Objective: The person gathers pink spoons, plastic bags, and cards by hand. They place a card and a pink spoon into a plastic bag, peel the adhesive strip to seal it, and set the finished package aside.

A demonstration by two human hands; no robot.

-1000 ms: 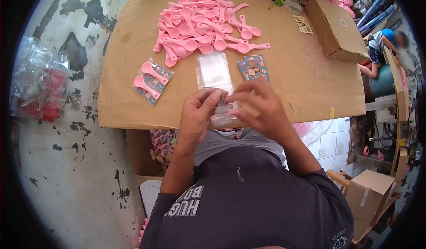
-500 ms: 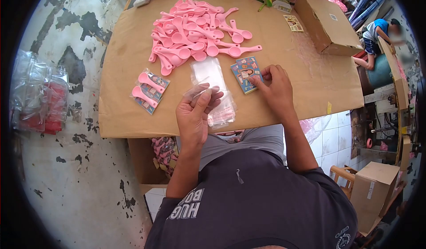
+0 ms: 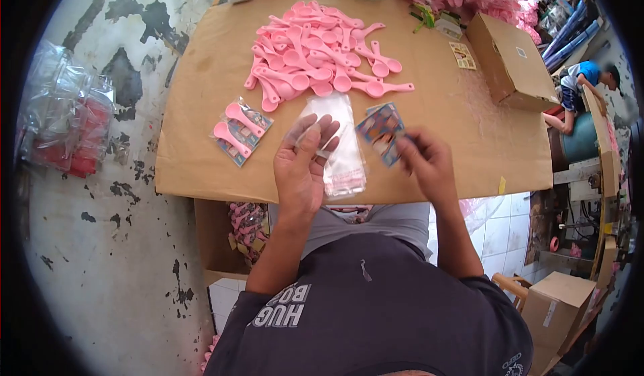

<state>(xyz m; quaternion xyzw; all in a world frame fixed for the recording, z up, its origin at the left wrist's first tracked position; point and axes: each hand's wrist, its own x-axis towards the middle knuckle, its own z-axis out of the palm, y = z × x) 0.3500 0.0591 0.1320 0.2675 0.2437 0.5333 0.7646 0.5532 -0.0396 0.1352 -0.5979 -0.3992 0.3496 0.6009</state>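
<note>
My left hand point(image 3: 302, 168) is raised palm-up over the table's near edge, its fingers curled with the thumb against a clear plastic bag point(image 3: 293, 134). Beneath and beside it lies a stack of clear bags point(image 3: 345, 158) with pinkish lower ends. Between the thumb and fingers of my right hand point(image 3: 429, 165) is a blue printed card point(image 3: 381, 134), tilted and slightly blurred. Part of another card point(image 3: 372, 108) shows behind it. On the left, two pink measuring spoons point(image 3: 231, 139) rest on a bagged printed card point(image 3: 258, 119).
A heap of pink measuring spoons point(image 3: 308, 50) covers the table's far middle. A cardboard box point(image 3: 506, 61) stands at the far right, near a small yellowish card point(image 3: 462, 55). Plastic packets point(image 3: 70, 118) lie at far left. Another person point(image 3: 582, 84) is at far right.
My right hand has lifted a printed card and drawn it toward me. My left hand stays closed near the bag stack. The whole view has shifted slightly.
</note>
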